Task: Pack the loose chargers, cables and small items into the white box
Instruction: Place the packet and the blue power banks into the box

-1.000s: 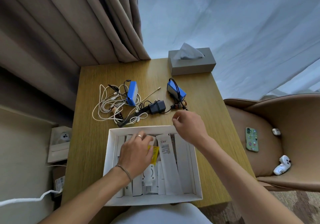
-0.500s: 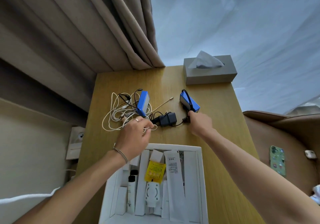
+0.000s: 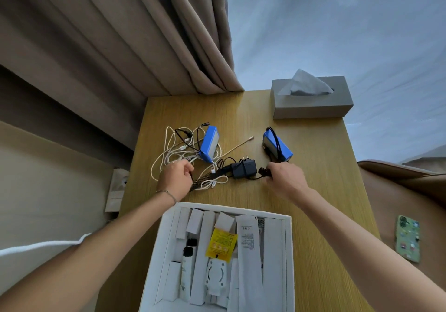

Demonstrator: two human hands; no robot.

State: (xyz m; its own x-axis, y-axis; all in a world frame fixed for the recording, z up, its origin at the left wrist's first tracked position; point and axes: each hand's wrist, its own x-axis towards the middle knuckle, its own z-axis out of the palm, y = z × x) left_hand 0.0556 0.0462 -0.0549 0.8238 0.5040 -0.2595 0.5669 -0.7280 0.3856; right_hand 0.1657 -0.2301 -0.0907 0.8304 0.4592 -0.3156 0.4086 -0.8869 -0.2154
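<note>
So both hands were out over the wooden tabletop [image 3: 321, 191], past the far edge of the white box [image 3: 166, 234]. The left hand [image 3: 176, 179] had its grip clenched into the tangle of white cables [image 3: 169, 152], fingers curled around some of the strands near a black coiled cord [image 3: 202, 181]. Couldn't really tell which strand exactly it had. The right hand [image 3: 284, 179] was grasping a small dark connector [image 3: 262, 171] at the end of a thin black lead, just below the right blue block [image 3: 277, 146].

The right blue block lay flat with its long axis running diagonally, from far-left to near-right, a black wire looped over it. The left blue block [image 3: 210, 143] sat in the cable mess, long axis pointing mostly away from the person and leaning a bit right at the far end. Between the hands was a black plug adapter [image 3: 243, 168], prongs pointing away toward the far side of the tabletop.

The white box was at the near edge, open, already holding long white cartons lined up lengthwise, a yellow packet [image 3: 220, 243] and a white tube with a black cap [image 3: 187, 270].

A grey tissue box [image 3: 311, 104] stood at the far right corner, and a phone in a green case [image 3: 407, 238] was lying on the brown chair [image 3: 391, 191] off to the right.
</note>
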